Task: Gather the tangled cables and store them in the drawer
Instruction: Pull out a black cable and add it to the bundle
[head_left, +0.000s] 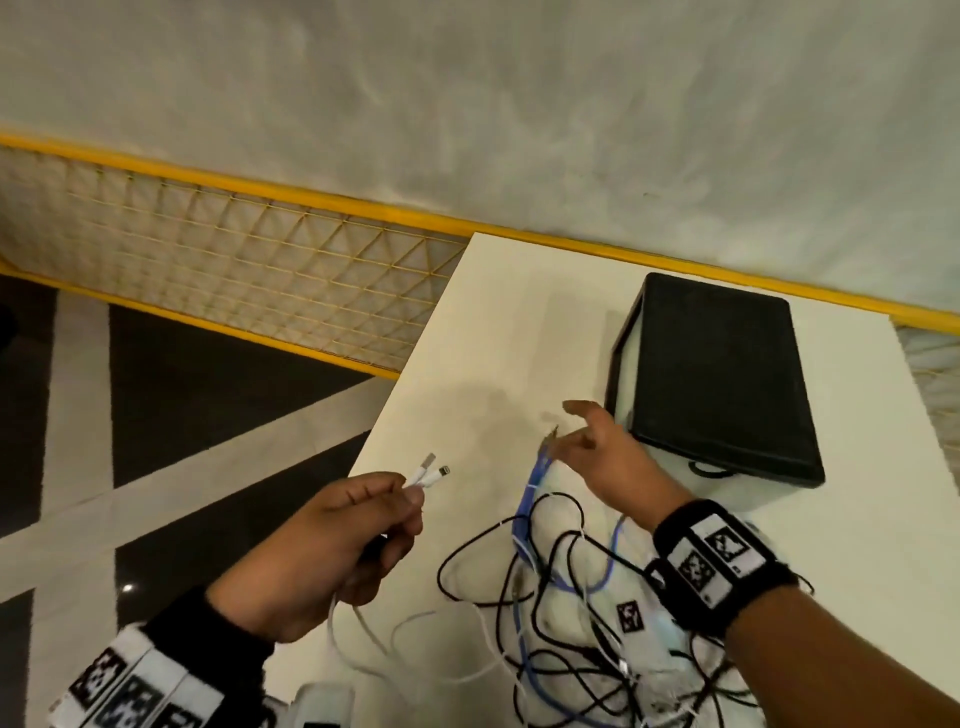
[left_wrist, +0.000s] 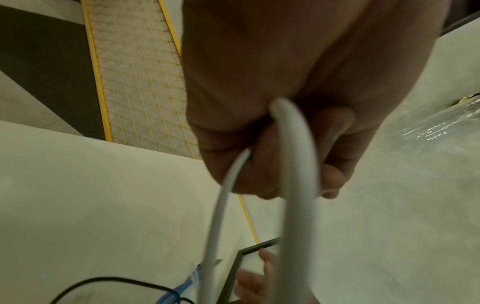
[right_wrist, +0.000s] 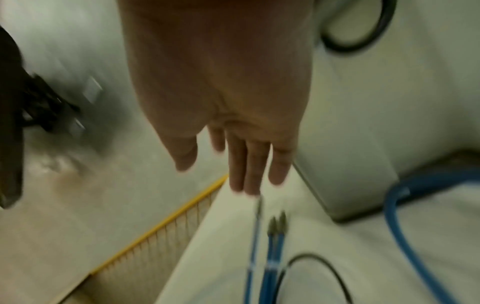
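The right hand (head_left: 602, 457), fingers spread and empty, hovers just past the blue cable (head_left: 530, 499) ends, nearer than the left hand (head_left: 332, 545) gripping the white cable (head_left: 426, 475).

Two hands, one drawer box (head_left: 717, 374), one table (head_left: 498, 322), several tangled cables (head_left: 561, 597).

Seen from head height, the wide view tilts forward and down over a white rectangular tabletop (head_left: 519, 332), a yellow-framed wire mesh fence (head_left: 249, 260) running behind it. The left wrist camera looks along the curled left hand (left_wrist: 272, 115) from very close, toward the same fence (left_wrist: 135, 82) and tabletop (left_wrist: 91, 195). The right wrist camera, blurred, faces along the outstretched right hand (right_wrist: 221, 92) close above the tabletop (right_wrist: 350, 257), sharing the bundled blue cables (right_wrist: 272, 257) with the head view (head_left: 530, 499).
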